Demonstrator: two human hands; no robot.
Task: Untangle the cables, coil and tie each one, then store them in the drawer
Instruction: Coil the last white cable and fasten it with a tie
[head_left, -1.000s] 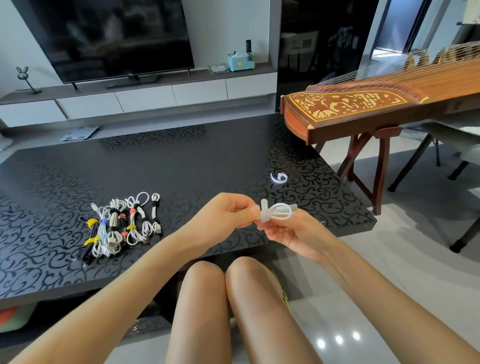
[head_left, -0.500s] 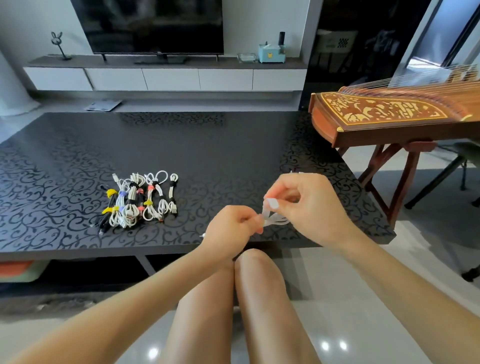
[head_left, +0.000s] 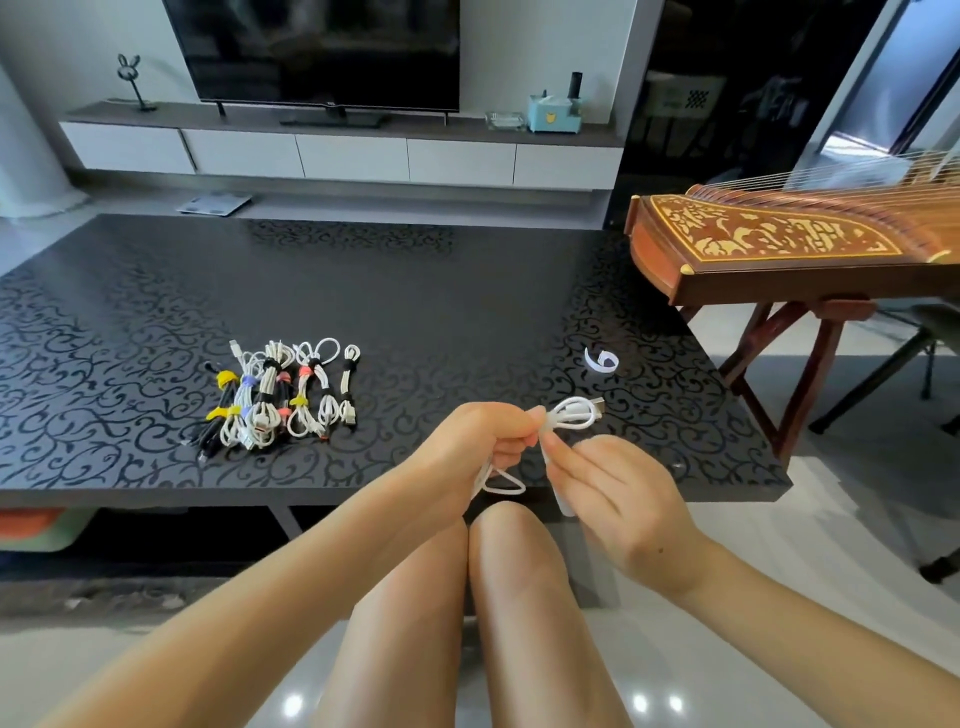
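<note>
The right hand (head_left: 618, 493) has dropped below the white cable (head_left: 576, 413). Over the front edge of the tabletop (head_left: 467, 291), the left hand (head_left: 483, 441) squeezes the cable and the right pinches its strap (head_left: 562, 501). A slip could spring it loose.

Bright daylight enters from the doorway (head_left: 878, 119) at the upper right, washed out there. The glossy dark surface (head_left: 467, 291) carries a pale sheen toward its far edge; the tied cables (head_left: 280, 395) cast short soft shadows. Small round glare spots dot the floor (head_left: 831, 519) tiles. Wide-angle distortion bows the surface's edges; the white cable (head_left: 574, 413) looks slightly overexposed.
</note>
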